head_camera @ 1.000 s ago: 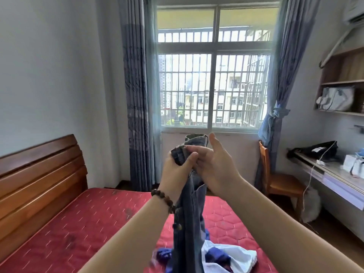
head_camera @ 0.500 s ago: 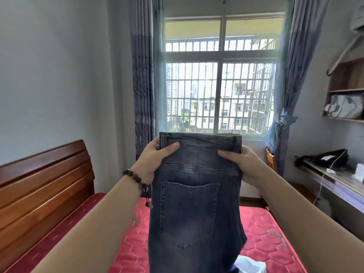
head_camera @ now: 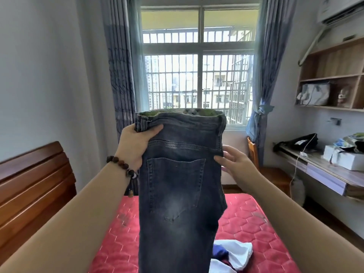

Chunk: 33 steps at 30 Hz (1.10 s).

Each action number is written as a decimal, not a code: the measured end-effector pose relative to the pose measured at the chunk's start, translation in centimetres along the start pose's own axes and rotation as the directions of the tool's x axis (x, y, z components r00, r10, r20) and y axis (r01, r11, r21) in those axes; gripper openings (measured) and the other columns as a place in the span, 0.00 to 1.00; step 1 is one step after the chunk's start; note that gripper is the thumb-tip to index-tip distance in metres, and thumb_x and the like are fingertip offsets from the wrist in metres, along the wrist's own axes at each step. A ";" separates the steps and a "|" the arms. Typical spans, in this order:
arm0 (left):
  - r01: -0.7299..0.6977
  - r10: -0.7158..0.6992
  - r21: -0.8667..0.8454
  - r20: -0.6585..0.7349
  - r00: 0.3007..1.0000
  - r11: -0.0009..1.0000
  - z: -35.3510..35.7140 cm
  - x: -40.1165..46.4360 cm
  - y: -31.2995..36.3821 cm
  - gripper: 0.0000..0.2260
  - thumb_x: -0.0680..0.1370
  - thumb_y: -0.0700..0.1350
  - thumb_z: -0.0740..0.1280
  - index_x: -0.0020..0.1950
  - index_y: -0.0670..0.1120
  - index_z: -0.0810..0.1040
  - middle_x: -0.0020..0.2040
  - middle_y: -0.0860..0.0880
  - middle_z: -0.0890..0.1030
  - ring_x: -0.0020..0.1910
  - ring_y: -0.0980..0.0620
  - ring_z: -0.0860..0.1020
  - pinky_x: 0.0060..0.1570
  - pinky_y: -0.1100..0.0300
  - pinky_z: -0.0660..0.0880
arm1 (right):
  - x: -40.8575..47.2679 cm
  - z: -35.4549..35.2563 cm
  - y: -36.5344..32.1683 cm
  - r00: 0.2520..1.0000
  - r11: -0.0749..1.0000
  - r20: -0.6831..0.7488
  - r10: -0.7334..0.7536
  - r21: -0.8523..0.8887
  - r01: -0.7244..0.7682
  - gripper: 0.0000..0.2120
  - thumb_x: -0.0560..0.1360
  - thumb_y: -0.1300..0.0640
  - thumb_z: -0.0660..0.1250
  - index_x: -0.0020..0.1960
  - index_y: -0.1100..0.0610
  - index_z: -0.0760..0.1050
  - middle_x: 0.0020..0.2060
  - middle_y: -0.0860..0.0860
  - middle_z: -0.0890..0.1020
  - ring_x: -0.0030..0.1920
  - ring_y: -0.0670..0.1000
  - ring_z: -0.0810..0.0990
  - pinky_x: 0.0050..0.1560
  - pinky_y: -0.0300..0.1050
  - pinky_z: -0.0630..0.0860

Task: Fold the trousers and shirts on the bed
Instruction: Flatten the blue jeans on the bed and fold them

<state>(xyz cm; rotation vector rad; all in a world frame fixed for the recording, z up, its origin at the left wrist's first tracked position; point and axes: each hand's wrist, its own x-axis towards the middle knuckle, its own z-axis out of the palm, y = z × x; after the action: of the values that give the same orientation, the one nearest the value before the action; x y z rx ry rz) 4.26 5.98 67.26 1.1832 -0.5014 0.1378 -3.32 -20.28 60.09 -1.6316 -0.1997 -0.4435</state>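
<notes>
I hold a pair of dark blue-grey jeans (head_camera: 177, 184) up in front of me, back pocket facing me, legs hanging down past the frame's lower edge. My left hand (head_camera: 134, 142), with a bead bracelet on the wrist, grips the left corner of the waistband. My right hand (head_camera: 234, 162) is lower, at the right side seam under the waistband, fingers apart and the thumb touching the fabric. A crumpled white and blue shirt (head_camera: 234, 253) lies on the red quilted bed (head_camera: 256, 223) below, partly hidden by the jeans.
A wooden headboard (head_camera: 33, 184) runs along the left. A barred window with grey curtains (head_camera: 197, 79) is straight ahead. At the right are a wooden chair (head_camera: 254, 152), a cluttered desk (head_camera: 319, 170) and wall shelves (head_camera: 331, 75).
The jeans went from bunched between both hands to spread wide at the waistband. Since then my right hand has left the right waistband corner and dropped to the side seam.
</notes>
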 end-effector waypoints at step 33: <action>0.079 -0.080 -0.015 -0.073 0.994 0.997 -8.6 -23.3 16.6 0.22 0.74 0.44 0.69 0.68 0.41 0.75 0.61 0.42 0.80 0.57 0.44 0.81 0.48 0.52 0.81 | -25.2 8.6 -4.0 0.976 0.973 0.136 0.169 0.135 -0.188 0.10 0.72 0.71 0.68 0.52 0.63 0.81 0.43 0.56 0.85 0.43 0.51 0.82 0.46 0.42 0.79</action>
<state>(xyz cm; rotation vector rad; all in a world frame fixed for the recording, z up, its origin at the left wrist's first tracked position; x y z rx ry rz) -19.71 23.80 68.60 1.1804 -0.3895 0.1098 -26.28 -8.07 53.23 -1.5173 -0.1720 -0.1854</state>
